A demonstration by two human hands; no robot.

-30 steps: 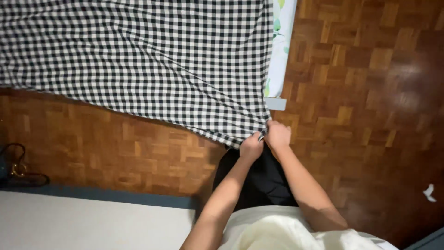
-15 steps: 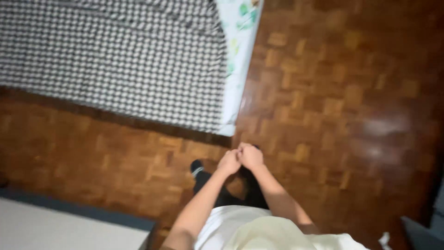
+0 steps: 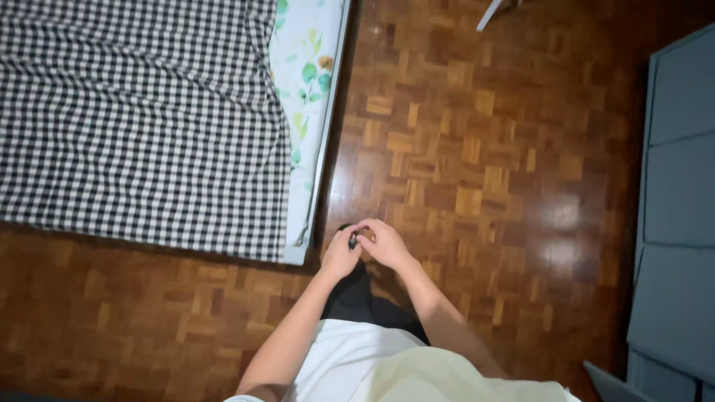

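My left hand (image 3: 339, 254) and my right hand (image 3: 386, 244) meet fingertip to fingertip in front of me, above the parquet floor (image 3: 477, 171). A small dark object (image 3: 352, 240) sits between the fingers of my left hand, and my right fingers curl toward it. It is too small to tell what it is. The black-and-white checked cloth (image 3: 141, 119) lies spread flat on the mattress at the left, and neither hand touches it. A strip of floral sheet (image 3: 305, 89) shows along the cloth's right edge.
The mattress edge (image 3: 322, 164) runs down the frame just left of my hands. A grey panelled cabinet (image 3: 678, 223) stands along the right side. A white object (image 3: 493, 11) pokes in at the top.
My hands have let go of the checked cloth's corner and drawn back toward me. The cloth now lies flat on the mattress. The view has swung right, bringing the grey cabinet into sight.
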